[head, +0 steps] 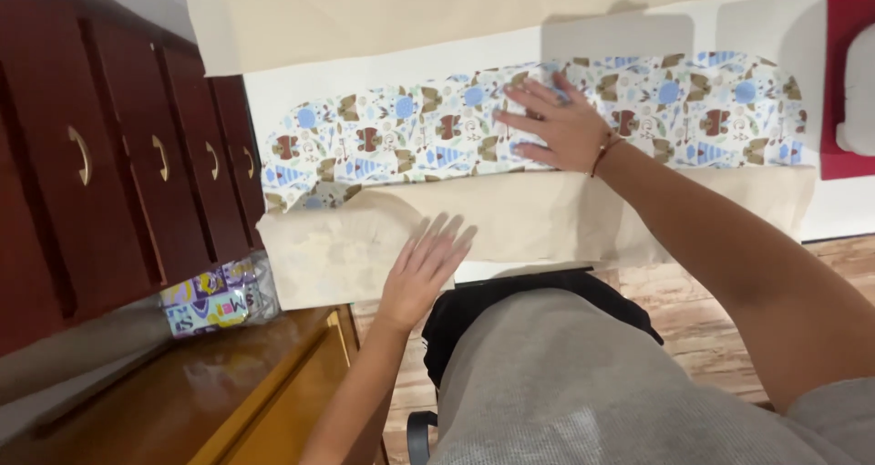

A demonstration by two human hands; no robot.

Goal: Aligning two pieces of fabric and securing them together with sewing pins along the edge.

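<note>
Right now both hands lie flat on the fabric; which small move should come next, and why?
Probably slide the left hand further left along the plain cream fabric. That end looks rumpled near the rounded tip of the printed fabric piece, while the right hand already presses the printed piece flat near its middle. This is a judgement only; the left hand is blurred.
</note>
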